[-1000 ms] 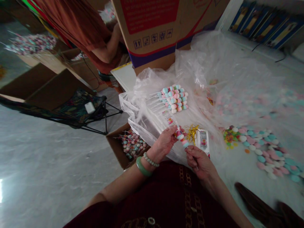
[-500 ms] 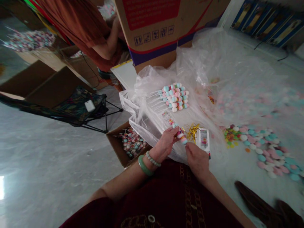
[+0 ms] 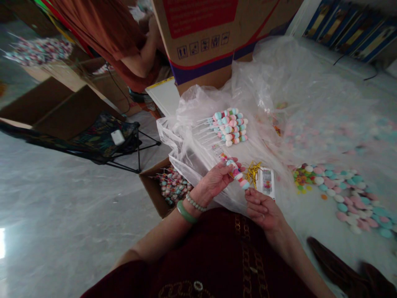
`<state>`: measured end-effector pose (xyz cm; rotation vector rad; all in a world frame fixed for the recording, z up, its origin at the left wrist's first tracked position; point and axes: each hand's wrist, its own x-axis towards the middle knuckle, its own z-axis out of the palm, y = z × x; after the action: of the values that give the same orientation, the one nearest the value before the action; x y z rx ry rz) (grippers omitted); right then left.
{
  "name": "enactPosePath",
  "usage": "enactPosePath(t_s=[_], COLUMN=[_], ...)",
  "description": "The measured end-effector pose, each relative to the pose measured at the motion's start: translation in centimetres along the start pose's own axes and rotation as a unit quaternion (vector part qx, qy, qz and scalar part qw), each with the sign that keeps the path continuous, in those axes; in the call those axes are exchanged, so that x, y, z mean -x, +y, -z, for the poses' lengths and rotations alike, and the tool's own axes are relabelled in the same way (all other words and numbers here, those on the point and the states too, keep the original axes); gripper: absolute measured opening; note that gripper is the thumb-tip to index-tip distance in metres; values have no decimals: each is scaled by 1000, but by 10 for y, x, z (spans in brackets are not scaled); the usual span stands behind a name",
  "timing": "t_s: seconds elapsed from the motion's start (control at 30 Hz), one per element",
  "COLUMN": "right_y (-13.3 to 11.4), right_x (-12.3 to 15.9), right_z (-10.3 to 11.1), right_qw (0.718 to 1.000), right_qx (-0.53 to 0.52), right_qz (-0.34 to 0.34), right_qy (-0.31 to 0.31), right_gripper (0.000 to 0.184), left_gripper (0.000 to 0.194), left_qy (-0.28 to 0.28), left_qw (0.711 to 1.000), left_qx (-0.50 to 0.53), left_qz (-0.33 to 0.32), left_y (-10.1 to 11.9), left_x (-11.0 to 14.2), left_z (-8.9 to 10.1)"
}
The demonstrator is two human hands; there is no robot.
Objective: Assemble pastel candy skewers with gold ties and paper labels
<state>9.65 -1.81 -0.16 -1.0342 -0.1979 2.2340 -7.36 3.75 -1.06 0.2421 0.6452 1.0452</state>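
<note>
My left hand (image 3: 218,179) is closed around a candy skewer (image 3: 240,178) of blue, white and pink marshmallow-like pieces. Its lower end points toward my right hand (image 3: 262,209), whose thumb and fingertips are pinched together just beyond the last blue piece. What sits in that pinch is too small to make out. Behind my hands a pile of finished-looking skewers (image 3: 231,126) lies with white sticks pointing left. Gold twist ties (image 3: 253,173) and a white packet with a printed label (image 3: 266,182) lie just past my right hand.
Loose candy pieces (image 3: 356,203) spread over the table at right, partly under clear plastic sheeting (image 3: 294,82). A large carton (image 3: 204,54) stands behind. An open box of wrapped skewers (image 3: 151,194) sits on the floor. A folding chair (image 3: 93,136) and another person (image 3: 108,37) are at left.
The skewer has shifted slightly right and down, showing more of its length. My right hand has turned, its fingers now showing, and moved a little right.
</note>
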Motion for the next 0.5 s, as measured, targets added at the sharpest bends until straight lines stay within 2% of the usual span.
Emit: enactPosePath(t_s=[0.07, 0.17, 0.2, 0.27, 0.3, 0.33, 0.43, 0.47, 0.5], right_y=[-2, 1, 3, 8, 10, 12, 15, 15, 14], right_x=[1, 0, -1, -1, -1, -1, 2, 2, 2], right_z=[2, 1, -1, -4, -5, -6, -7, -7, -7], right_qw=[999, 999, 999, 993, 980, 955, 852, 835, 839], right_qx=[-21, 2, 26, 109, 169, 236, 398, 416, 407], right_qz=[-22, -43, -37, 25, 75, 128, 250, 266, 267], right_qy=[-18, -33, -26, 28, 73, 122, 229, 242, 241], right_gripper=[10, 12, 13, 16, 17, 16, 13, 14, 15], left_gripper=[26, 28, 28, 25, 22, 20, 14, 14, 15], left_qy=[-9, -7, 2, 27, 41, 52, 62, 60, 54], left_qw=[1000, 1000, 1000, 999, 998, 998, 997, 998, 998], left_qx=[-6, -20, -27, -37, -35, -29, -2, 2, 3], left_qz=[-2, -4, -5, -10, -16, -22, -35, -35, -32], left_y=[-2, -3, -4, -6, -7, -8, -10, -11, -11], left_x=[3, 5, 4, 1, 0, -2, -5, -6, -5], left_z=[-3, -5, -5, -3, -1, 1, 5, 5, 4])
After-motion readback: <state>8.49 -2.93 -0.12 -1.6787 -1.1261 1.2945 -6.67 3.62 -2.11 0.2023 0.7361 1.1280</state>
